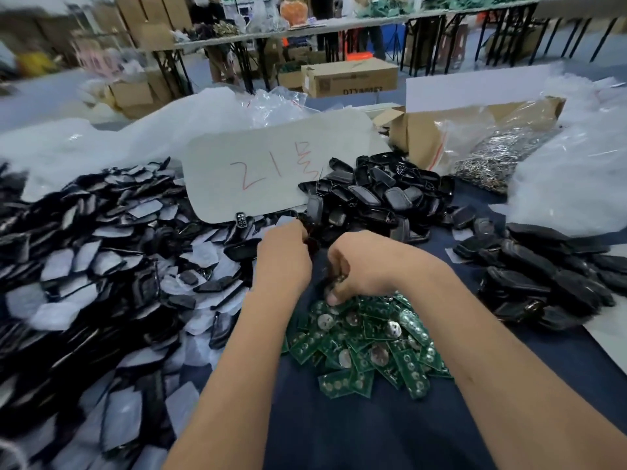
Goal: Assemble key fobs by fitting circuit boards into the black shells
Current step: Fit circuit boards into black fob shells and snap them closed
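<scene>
Head view: both hands meet over the middle of the desk [339,429], on a narrow strip of bare blue cloth. Left hand [283,257] curls round something dark, hidden by its knuckles. Right hand [363,266] has fingers bent down, tips on the circuit boards [366,347] heaped just beneath. Black shells [383,195] crowd the far side; wrapped parts [101,266] fill the left edge, cut off.

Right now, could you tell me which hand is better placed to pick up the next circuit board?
The right hand: its fingertips already touch the green circuit board pile, while the left hand sits farther back by the black shells.
</scene>
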Motion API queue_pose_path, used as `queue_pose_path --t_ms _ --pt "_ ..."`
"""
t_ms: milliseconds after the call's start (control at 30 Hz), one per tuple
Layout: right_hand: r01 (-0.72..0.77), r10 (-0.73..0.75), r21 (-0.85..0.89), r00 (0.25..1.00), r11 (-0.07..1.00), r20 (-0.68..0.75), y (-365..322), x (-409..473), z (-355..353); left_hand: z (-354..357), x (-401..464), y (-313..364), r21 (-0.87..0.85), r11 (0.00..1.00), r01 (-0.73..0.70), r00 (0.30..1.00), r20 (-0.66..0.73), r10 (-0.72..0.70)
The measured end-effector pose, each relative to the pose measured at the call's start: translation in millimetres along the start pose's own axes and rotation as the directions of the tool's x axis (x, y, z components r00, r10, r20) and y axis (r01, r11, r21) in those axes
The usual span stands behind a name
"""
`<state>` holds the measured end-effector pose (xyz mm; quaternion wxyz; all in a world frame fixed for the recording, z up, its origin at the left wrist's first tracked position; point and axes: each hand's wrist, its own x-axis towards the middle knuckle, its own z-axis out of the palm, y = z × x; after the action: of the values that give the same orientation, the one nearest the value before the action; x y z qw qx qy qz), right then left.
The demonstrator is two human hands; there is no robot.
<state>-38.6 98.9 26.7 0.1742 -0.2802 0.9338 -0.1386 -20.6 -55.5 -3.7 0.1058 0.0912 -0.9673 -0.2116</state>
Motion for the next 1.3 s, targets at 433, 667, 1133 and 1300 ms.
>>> queue_pose_path --t_ms 433,667,1133,1300 --pt "0.358 0.274 0.853 0.837 0.38 -0.474 40 -9 44 14 -26 3 -0.871 0.482 0.095 0.981 0.001 -0.192" --pt "0.455 0.383 0.872 0.784 0.18 -0.488 39 -12 47 20 -25 5 -0.918 0.364 0.157 0.971 0.077 -0.225" --pt "0.519 0.367 0.826 0.741 0.217 -0.562 34 -11 51 27 -21 9 -0.919 0.342 0.198 0.96 0.112 -0.255" --pt "0.543 0.399 0.807 0.703 0.233 -0.589 37 -8 53 29 -23 10 -0.923 0.336 0.187 0.96 0.099 -0.261"
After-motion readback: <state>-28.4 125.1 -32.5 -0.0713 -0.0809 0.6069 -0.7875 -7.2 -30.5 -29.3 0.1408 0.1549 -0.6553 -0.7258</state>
